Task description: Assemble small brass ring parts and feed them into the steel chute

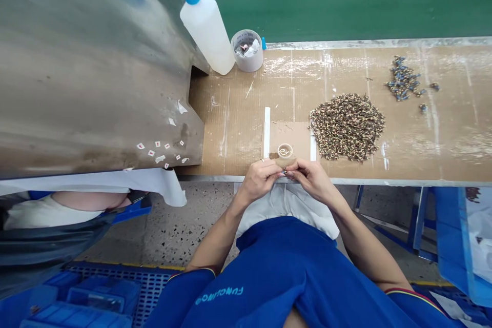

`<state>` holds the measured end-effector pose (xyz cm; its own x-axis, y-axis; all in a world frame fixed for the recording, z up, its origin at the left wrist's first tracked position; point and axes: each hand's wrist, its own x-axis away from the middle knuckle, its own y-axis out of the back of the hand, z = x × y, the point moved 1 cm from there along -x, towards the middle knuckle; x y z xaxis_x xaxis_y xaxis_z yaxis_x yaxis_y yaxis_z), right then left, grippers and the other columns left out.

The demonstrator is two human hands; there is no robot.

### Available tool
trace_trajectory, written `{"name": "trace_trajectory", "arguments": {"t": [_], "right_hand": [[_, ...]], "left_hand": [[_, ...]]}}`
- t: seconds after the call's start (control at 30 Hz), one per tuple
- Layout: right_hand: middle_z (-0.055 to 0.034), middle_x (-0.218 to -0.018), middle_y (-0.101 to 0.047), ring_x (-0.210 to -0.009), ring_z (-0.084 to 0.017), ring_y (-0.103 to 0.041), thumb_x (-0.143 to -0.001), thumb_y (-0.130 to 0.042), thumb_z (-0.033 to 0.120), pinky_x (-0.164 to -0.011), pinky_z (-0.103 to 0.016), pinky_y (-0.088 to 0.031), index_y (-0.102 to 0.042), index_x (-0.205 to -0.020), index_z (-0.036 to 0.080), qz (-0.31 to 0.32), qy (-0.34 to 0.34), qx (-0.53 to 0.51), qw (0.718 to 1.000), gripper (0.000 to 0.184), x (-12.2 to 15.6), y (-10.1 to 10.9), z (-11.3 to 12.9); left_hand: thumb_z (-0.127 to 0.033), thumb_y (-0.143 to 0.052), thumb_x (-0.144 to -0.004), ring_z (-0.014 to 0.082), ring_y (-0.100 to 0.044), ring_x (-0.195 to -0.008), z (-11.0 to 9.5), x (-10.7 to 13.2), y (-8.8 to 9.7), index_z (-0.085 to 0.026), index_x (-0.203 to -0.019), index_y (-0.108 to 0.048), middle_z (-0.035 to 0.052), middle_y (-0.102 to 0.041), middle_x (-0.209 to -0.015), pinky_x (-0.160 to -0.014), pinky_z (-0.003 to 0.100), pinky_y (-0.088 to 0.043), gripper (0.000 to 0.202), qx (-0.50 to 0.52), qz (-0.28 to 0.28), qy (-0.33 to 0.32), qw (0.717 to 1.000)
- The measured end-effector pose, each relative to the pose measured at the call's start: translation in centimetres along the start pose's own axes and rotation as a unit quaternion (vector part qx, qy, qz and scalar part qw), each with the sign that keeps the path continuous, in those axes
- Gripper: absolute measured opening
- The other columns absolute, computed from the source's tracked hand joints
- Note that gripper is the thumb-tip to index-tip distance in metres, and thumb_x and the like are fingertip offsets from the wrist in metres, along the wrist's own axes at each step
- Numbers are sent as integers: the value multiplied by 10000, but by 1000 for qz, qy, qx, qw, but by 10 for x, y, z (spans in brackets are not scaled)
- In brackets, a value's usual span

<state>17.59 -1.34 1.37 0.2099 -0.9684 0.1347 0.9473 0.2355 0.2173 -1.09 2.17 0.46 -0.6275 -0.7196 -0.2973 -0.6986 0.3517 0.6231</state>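
Observation:
At the bench's front edge, my left hand [263, 176] and my right hand [307, 174] meet fingertip to fingertip. Both pinch one tiny part [285, 171], dark with a bluish tint; its exact kind is too small to make out. Just beyond my fingers lies a cardboard pad [290, 133] between two white strips, bearing a pale ring-shaped coil [285, 150] and a few brown bits [273, 156]. Right of the pad rises a large heap of small brass-and-dark metal parts [348, 127]. A smaller pile of similar parts with blue on them [403, 80] sits farther back right.
A white squeeze bottle [209, 33] with a blue nozzle stands back left, beside a round tub [247, 51] of scraps. A metal housing [96, 72] fills the left, small labels stuck on it. Another person [57, 215] sits lower left. Blue bins [453, 246] flank the bench.

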Motion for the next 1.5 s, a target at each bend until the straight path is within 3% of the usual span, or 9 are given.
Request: {"name": "trace_trajectory", "arguments": {"t": [0.3, 0.53, 0.87, 1.23, 1.5], "right_hand": [[-15, -704, -681, -630, -155, -617, -893, -559, 238, -580, -253, -464, -612, -788, 206, 22, -9, 11, 1000, 121, -3, 0, -3], [-7, -682, -662, -601, -146, -607, -923, -565, 328, -577, -263, -489, -606, -812, 211, 20, -20, -61, 998, 167, -3, 0, -3], [-26, -742, -689, -652, -156, -647, -922, -607, 447, -616, -281, -532, -610, -846, 212, 17, -46, -104, 993, 247, -1, -1, -5], [-18, -716, -693, -652, -158, -657, -913, -546, 273, -606, -265, -516, -607, -810, 209, 25, -27, -37, 999, 136, -3, -2, -5], [-17, -707, -691, -626, -169, -655, -910, -540, 268, -599, -284, -524, -596, -792, 221, 14, -18, -18, 1000, 139, -3, -3, -5]], "left_hand": [[-300, -475, -1027, 152, -551, -653, -1, 1, -2, -156, -758, -662, 30, -623, -676, -650, 269, -419, 358, 1, 12, 21, 1000], [-288, -508, -1018, 142, -572, -661, -3, -3, 3, -151, -791, -674, 28, -637, -684, -660, 253, -436, 313, 60, 10, 41, 997], [-321, -501, -1024, 142, -588, -674, -6, -5, 7, -145, -831, -699, 36, -653, -710, -656, 244, -442, 328, 66, 21, 71, 995], [-283, -508, -1011, 143, -565, -636, -1, -5, 5, -157, -750, -659, 29, -638, -671, -649, 252, -440, 327, 50, 20, 21, 998], [-256, -488, -1005, 152, -565, -658, 2, -3, 1, -166, -739, -635, 29, -633, -688, -657, 261, -429, 317, 29, 32, 32, 999]]}}
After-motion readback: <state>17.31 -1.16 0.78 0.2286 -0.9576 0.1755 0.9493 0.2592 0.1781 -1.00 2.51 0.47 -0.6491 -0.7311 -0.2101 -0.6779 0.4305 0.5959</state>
